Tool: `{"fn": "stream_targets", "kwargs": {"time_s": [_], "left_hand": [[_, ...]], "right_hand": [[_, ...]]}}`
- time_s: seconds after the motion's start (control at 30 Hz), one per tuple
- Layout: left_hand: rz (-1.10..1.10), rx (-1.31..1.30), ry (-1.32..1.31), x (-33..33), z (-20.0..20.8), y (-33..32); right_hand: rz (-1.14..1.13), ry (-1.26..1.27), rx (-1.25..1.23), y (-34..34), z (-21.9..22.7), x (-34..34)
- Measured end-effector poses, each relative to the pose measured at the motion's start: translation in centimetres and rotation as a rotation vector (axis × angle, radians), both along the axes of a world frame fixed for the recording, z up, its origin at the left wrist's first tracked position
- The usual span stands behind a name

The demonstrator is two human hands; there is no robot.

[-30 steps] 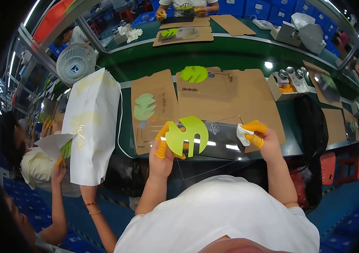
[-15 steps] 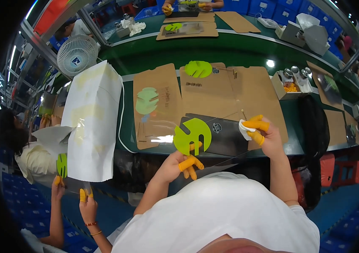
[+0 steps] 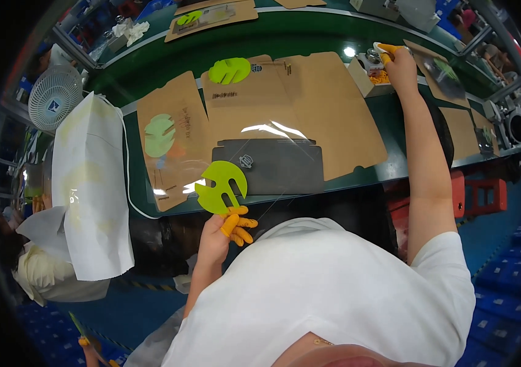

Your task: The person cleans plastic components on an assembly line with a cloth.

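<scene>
Left hand (image 3: pixel 224 229), orange finger cots on the fingertips, has a closed grip on the stem of a lime-green slotted disc (image 3: pixel 221 185), holding it up over the near edge of the desk (image 3: pixel 309 40), just in front of the dark grey mat (image 3: pixel 273 166). Right hand (image 3: pixel 398 64) is stretched far out to the small open box (image 3: pixel 374 73) of orange bits at the far right of the desk; grip looks pinched around something white, maybe a cloth or a wad of tape, but it is too small and too close to the fisheye rim to say for sure. Step in hand, as a judgement: one green piece held ready while the other hand fetches a small part or supply from the box. Next move would call for bringing the right hand back to the disc without tipping the box, and keeping the disc steady so the two meet over the mat. Flat brown cardboard sheets (image 3: pixel 309 104) cover the desk middle; a second bright green disc (image 3: pixel 230 70) lies on the far cardboard, a paler one (image 3: pixel 159 136) on the left sheet. White paper bag (image 3: pixel 92 183) hangs off the left edge, small fan (image 3: pixel 52 98) beyond it. Box contents unclear, right fingertips partly hidden, disc stem covered by the left fingers.
</scene>
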State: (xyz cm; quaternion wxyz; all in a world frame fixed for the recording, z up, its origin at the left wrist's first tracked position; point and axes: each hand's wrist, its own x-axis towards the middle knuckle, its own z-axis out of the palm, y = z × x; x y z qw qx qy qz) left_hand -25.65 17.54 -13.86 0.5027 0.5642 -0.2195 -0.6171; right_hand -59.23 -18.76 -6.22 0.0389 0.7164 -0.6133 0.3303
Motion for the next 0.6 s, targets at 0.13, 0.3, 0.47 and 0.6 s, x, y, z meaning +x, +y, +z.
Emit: {"fn": "stream_targets", "kwargs": {"time_s": [0.13,0.3,0.47,0.6], "left_hand": [[-0.081,-0.002,-0.001,-0.1,-0.6,0.4],[-0.123,0.102,0.009,0.1,-0.6,-0.9],[-0.084,0.041,-0.023,0.0,-2.4,-0.5],[-0.107,0.065,-0.066,0.1,-1.8,-1.3]], "right_hand": [[0.086,0.432,-0.127,-1.3,-1.5,0.6],[-0.038,0.089,0.049,1.0,0.1,0.5],[0.593,-0.455,0.223,11.9,-4.7,8.0],[0.92,-0.043,0.271,21.6,-5.7,14.9]]}}
